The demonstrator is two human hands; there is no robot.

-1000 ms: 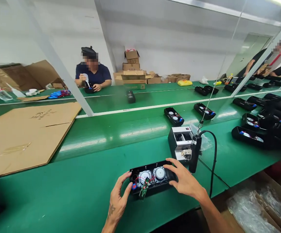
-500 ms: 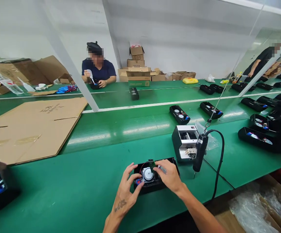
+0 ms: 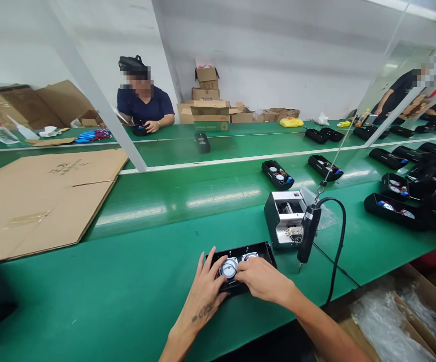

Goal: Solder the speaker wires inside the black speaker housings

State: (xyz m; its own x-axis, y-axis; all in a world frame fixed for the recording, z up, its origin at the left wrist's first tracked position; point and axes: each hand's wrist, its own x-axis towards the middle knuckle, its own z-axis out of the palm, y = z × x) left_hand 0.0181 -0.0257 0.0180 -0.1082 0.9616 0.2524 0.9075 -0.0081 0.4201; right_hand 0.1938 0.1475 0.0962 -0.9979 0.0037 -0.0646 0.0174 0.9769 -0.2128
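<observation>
Right hand moved from far wall of speaker housing to inner edge of left driver; left hand now covers more of housing end away from machine. Housing on table, left of machine on near side; long axis left-right, right end pointing toward machine. Housing beneath both hands, right hand nearer machine. Left-hand fingers spread apart at housing; right-hand fingertips bunched, grip cannot be told. Print on cardboard sheet, well left of machine: illegible.

Bright indoor light, white glare streaks across green surface, stretched, softened edges
</observation>
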